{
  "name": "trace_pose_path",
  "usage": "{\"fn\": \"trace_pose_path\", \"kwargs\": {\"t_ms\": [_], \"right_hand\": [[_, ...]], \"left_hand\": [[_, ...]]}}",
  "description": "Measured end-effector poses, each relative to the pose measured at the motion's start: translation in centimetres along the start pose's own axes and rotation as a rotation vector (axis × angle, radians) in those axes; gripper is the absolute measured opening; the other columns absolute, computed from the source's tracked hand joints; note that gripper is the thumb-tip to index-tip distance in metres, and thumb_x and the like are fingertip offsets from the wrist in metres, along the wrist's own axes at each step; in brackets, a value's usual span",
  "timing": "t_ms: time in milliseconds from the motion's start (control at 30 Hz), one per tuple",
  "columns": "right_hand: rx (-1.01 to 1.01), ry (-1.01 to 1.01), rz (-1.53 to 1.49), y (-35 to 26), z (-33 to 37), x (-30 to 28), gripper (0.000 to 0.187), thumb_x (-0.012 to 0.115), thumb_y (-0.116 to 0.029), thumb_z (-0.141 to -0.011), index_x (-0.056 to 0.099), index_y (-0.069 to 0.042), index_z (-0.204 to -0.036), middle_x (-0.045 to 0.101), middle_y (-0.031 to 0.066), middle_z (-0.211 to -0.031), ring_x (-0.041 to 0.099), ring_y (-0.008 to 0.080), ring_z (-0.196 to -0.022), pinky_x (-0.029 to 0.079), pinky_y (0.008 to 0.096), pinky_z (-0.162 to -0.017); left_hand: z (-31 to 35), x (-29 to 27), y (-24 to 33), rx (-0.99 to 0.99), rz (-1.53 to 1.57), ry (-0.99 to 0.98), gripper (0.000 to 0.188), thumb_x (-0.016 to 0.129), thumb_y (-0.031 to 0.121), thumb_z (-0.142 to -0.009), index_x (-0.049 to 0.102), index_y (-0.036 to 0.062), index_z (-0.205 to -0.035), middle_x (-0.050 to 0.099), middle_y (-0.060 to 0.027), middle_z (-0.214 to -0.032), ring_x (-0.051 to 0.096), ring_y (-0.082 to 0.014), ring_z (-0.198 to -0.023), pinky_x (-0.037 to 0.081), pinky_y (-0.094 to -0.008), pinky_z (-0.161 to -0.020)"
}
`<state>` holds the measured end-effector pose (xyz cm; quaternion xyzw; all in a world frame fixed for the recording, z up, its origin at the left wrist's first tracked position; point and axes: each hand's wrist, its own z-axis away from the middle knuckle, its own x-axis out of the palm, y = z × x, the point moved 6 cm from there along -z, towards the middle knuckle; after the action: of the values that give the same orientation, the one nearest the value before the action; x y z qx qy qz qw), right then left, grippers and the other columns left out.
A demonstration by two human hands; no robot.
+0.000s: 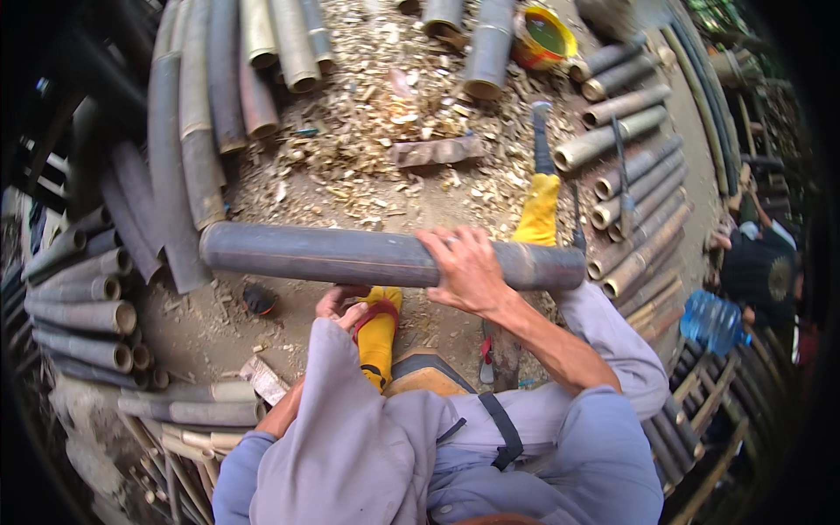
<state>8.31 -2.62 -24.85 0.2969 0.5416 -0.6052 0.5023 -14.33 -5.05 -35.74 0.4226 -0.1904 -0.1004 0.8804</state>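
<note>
While its left end comes near the poles on the upper left, the dark bamboo tube (332,254) lies crosswise in front of the person, above the ground and passing over the right shin. The right hand's (464,269) grip is closed over the tube right of its middle, fingers across the top and thumb on the near side. The left hand (343,306) is just below the tube, beside a yellow-covered foot (378,337); its fingers are bent, but whether that grip presses on anything I cannot tell.

The tube's right end stops short of the bamboo row (634,188) at the right. Ahead, chip-strewn ground (359,140) opens between the pole groups; a narrower strip of dirt lies between the tube and the left stack (83,317).

Counting outward: one tube in hand; two yellow-covered feet; one loose bark-like piece (437,151) on the chips ahead; one dark round object (259,299) on the dirt; at least six poles (197,114) upper left; two top centre; at least five in the left stack; at least eight in the right row; one yellow-and-red bucket (573,44); one blue water jug (710,322); one other person (759,262) at far right.
</note>
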Motion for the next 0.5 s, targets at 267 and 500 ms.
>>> {"fn": "trace_pose_path", "kwargs": {"t_ms": [267,500], "right_hand": [[0.234,0.141,-0.282,2.2,3.7,-2.0,0.084,0.080,-0.026,-0.052,0.050,-0.003,-0.127,0.060,0.0154,-0.117,0.057,0.0331,-0.102,0.044,0.0413,-0.090],[0.497,0.293,-0.633,3.8,2.8,0.3,0.087,0.084,-0.030,-0.062,0.043,0.003,-0.131,0.059,0.0249,-0.113,0.058,0.0367,-0.105,0.045,0.0443,-0.094]], "left_hand": [[-2.5,3.8,6.8,0.461,-0.203,0.102,0.028,0.060,0.008,-0.071,0.064,-0.0031,-0.096,0.061,-0.0139,-0.101,0.062,-0.0216,-0.090,0.051,-0.0314,-0.080],[-12.0,4.7,10.4,0.590,-0.512,0.247,0.035,0.061,0.005,-0.072,0.060,0.0002,-0.106,0.062,-0.0137,-0.102,0.062,-0.0250,-0.094,0.051,-0.0347,-0.083]]}}
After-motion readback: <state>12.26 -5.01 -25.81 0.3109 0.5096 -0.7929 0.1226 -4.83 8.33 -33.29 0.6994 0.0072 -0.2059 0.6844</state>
